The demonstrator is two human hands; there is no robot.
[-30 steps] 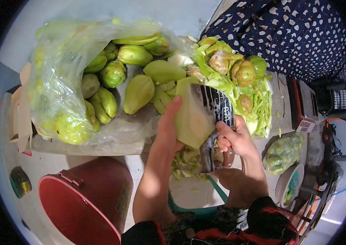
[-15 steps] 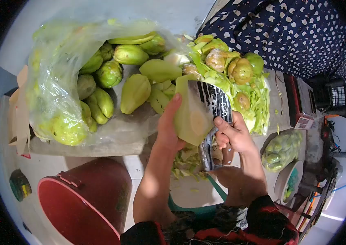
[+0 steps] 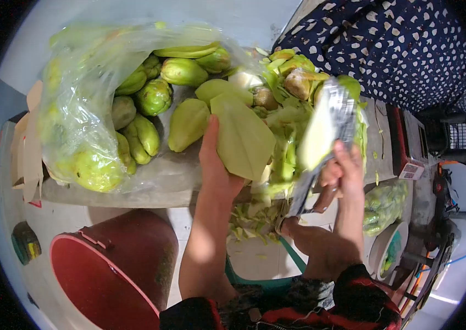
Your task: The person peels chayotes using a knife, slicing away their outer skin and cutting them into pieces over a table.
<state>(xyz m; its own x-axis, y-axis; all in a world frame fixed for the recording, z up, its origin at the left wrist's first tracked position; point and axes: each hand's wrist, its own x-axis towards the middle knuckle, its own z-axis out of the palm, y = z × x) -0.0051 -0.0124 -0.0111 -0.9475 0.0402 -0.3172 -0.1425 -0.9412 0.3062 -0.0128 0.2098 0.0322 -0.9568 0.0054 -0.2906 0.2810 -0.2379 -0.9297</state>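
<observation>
A large pale green peeled chayote (image 3: 244, 137) rests in my left hand (image 3: 217, 168), whose fingers wrap round its lower left side. My right hand (image 3: 344, 170) grips a wide knife (image 3: 344, 118), blurred by motion, to the right of the chayote. A pale cut slice (image 3: 318, 135) lies against the blade, apart from the chayote. Left of my left hand, a peeled chayote (image 3: 189, 125) sits by the open plastic bag (image 3: 87, 99) of green chayotes (image 3: 155, 97). Peelings (image 3: 285, 148) are heaped behind the knife.
A red bucket (image 3: 128, 258) stands on the floor at lower left. Dark spotted cloth (image 3: 392, 49) hangs at the upper right, near a red scale (image 3: 406, 137). Below it are a bagged bunch of chayotes (image 3: 384, 206) and a white bucket (image 3: 378, 247). Cardboard (image 3: 33, 146) is at the left.
The knife has moved right, off the chayote, with a slice now separate at its blade. My left hand has shifted slightly left and the chayote's face has turned.
</observation>
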